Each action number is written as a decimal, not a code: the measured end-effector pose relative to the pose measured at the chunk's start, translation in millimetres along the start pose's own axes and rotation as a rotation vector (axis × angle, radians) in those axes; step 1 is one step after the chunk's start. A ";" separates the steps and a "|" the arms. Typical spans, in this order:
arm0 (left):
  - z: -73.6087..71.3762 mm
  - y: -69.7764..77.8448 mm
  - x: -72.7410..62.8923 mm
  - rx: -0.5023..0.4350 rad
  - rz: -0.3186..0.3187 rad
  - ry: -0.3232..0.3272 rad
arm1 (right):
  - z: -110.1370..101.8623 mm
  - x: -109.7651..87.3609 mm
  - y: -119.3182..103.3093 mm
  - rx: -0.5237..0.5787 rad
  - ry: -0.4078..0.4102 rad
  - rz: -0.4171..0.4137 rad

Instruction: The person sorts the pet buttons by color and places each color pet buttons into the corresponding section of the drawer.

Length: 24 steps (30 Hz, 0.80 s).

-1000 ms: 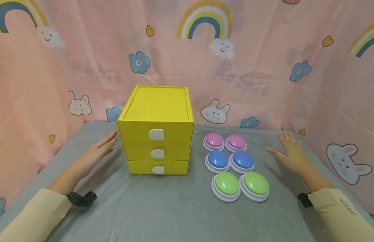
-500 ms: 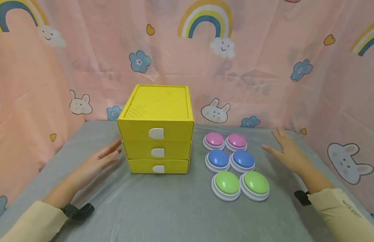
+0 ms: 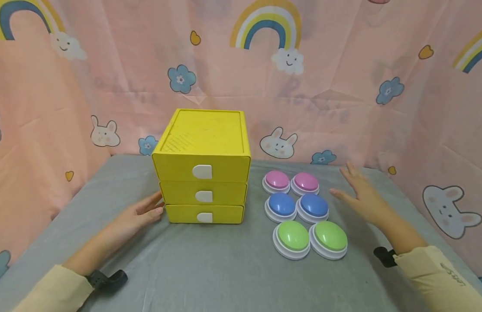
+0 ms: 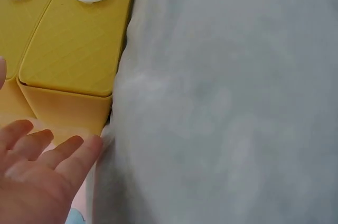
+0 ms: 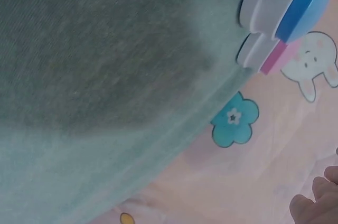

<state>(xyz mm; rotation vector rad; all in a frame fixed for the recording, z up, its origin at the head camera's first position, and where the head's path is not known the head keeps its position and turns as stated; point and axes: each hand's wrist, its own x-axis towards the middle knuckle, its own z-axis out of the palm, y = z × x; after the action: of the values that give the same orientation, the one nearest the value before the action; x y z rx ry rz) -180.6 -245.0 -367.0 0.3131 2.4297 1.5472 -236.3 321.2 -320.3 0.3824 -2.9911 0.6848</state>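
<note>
A yellow cabinet [image 3: 203, 169] with three closed drawers and white pull tabs stands on the grey cloth, left of centre. At its left side is my left hand [image 3: 137, 216], fingers extended, fingertips right at the lower drawers' edge. The left wrist view shows those fingers [image 4: 79, 160] loosely spread beside the drawer's side wall. To the right, my right hand [image 3: 363, 199] hovers with fingers spread and nothing in it. Nearest to it are the domed push buttons in pairs: pink [image 3: 305, 182], blue [image 3: 313, 205] and green [image 3: 329, 236], each on a white base.
A grey cloth [image 3: 194, 268] covers the table. Behind and at both sides hangs a pink curtain [image 3: 330, 56] printed with rainbows, rabbits and flowers. Black straps [image 3: 108, 281] with camera mounts sit at both wrists, below beige sleeves.
My left hand has moved right and slightly down, up to the cabinet's left side. My right hand has drifted left, closer to the push buttons. Cabinet and buttons stay put.
</note>
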 end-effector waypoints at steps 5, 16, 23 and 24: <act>4.0 -2.7 1.5 -0.021 -0.001 0.014 | 0.0 0.0 -5.5 0.004 0.010 -0.012; 10.4 -9.4 7.7 -0.132 0.035 0.010 | 2.9 -2.2 -18.6 0.034 0.004 -0.058; 15.4 -6.3 11.3 -0.243 -0.003 0.039 | 4.7 -2.1 -23.4 0.016 0.003 -0.062; 16.3 -5.3 11.3 -0.253 -0.006 0.047 | 4.9 -2.0 -24.1 0.013 0.003 -0.063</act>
<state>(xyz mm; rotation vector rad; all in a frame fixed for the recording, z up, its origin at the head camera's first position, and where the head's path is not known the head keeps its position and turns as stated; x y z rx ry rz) -186.4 -229.8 -379.5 0.2228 2.2305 1.8528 -228.2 298.5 -314.7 0.4736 -2.9592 0.6994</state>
